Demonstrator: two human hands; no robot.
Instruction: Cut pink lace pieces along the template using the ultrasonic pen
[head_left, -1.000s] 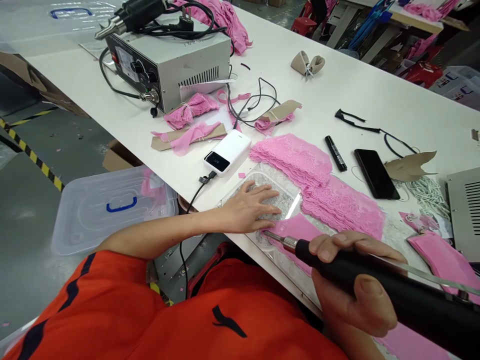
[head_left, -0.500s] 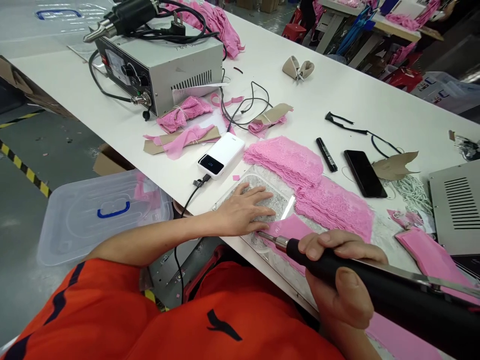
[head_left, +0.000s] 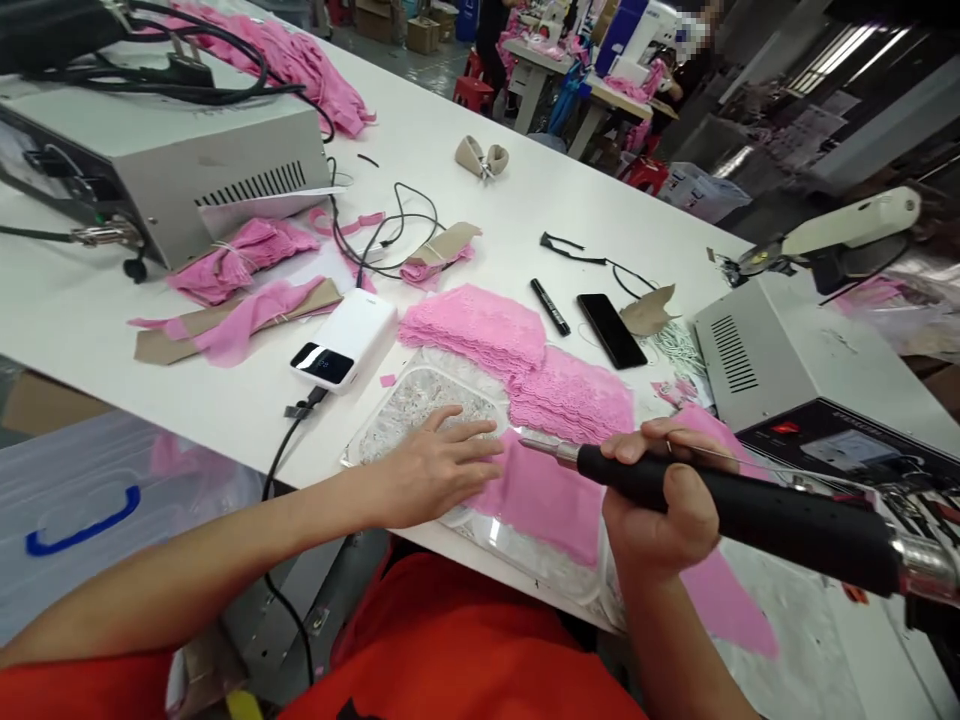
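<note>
My left hand (head_left: 442,468) lies with its fingers spread over a clear plastic lid or tray (head_left: 420,390), its fingertips at the edge of a flat pink fabric piece (head_left: 551,505). My right hand (head_left: 664,505) is wrapped round a black handheld power tool with a metal tip (head_left: 795,530). The tip points left, just past the left fingertips, over the fabric's upper edge; whether it touches the cloth I cannot tell. Behind the tip lie two overlapping stacks of pink lace pieces (head_left: 472,325). Another pink piece (head_left: 727,605) lies below my right wrist.
A white power bank (head_left: 352,335) with a cable stands left of the lid. Behind are a marker (head_left: 550,307), a phone (head_left: 611,330) and pink bundles (head_left: 240,255). Grey machine boxes stand left (head_left: 217,165) and right (head_left: 817,340). A lidded plastic bin (head_left: 112,580) sits below the table edge.
The view has swung right, bringing the right-hand machine box into sight. The tool tip has moved up from below the left hand to beside its fingertips. More of the pink piece now shows.
</note>
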